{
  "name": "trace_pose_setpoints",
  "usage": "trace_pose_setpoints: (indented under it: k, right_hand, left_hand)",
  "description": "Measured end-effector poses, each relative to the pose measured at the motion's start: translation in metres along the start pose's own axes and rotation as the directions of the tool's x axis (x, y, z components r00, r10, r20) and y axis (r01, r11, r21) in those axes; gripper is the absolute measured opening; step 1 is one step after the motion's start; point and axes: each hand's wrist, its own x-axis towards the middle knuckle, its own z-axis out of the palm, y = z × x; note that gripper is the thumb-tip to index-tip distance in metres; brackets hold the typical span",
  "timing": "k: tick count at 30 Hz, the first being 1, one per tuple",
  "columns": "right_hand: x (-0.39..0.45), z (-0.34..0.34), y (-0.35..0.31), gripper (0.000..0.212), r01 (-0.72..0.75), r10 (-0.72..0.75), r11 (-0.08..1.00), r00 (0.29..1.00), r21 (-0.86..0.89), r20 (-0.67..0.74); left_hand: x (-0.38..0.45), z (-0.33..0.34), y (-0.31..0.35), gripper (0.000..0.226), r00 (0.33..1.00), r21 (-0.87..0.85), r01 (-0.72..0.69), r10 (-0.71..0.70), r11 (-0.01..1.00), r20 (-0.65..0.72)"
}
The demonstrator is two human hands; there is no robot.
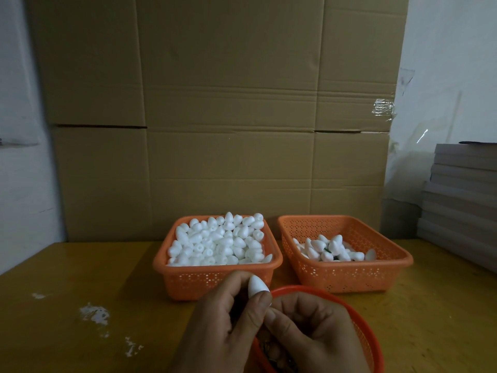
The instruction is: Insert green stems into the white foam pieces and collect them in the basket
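Observation:
My left hand [226, 324] pinches a white foam piece [255, 286] between thumb and fingers, tip up. My right hand [312, 335] is closed right beside it, fingertips against the foam's lower end; what it holds is hidden. Both hands hover over a round red basket [360, 327] at the front, whose contents are mostly covered. Behind, the left orange basket [215, 281] is heaped with plain foam pieces [215, 243]. The right orange basket [347, 278] holds fewer foam pieces [328, 250], with a bit of green stem [328, 251] showing among them.
The yellow-brown table [80, 278] has white foam crumbs [94, 313] at the front left. Large cardboard boxes [215, 117] wall off the back. A stack of flat grey boards [462, 200] stands at the right edge.

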Motion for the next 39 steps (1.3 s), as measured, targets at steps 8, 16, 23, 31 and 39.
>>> trace_pose_setpoints:
  k: [8,16,23,31,39]
  right_hand:
    - [0.001,-0.001,0.003,0.020,-0.006,0.007,0.998,1.000,0.063,-0.019]
    - [0.027,-0.026,-0.009,0.017,0.028,-0.037,0.999,0.977,-0.043,-0.209]
    - [0.093,-0.096,0.022,0.014,-0.193,-0.084,0.833,0.883,-0.519,-0.462]
    - [0.137,-0.136,0.040,0.032,-0.451,-0.048,0.308,0.872,-0.838,-0.487]
    - [0.147,-0.134,0.039,0.024,-0.531,0.054,0.205,0.845,-0.822,-0.532]
  left_hand:
    - [-0.001,0.007,0.000,0.034,0.999,-0.136,0.023,-0.017,0.990,0.044]
    - [-0.004,0.010,-0.015,0.047,0.993,-0.058,0.094,-0.089,0.994,0.079]
    - [-0.011,0.016,-0.028,0.031,0.991,0.207,0.066,-0.089,0.976,0.102]
    - [-0.009,0.016,-0.027,0.024,0.989,0.260,0.085,-0.114,0.962,0.095]
    - [-0.011,0.015,-0.024,0.028,0.990,0.256,0.070,-0.099,0.964,0.103]
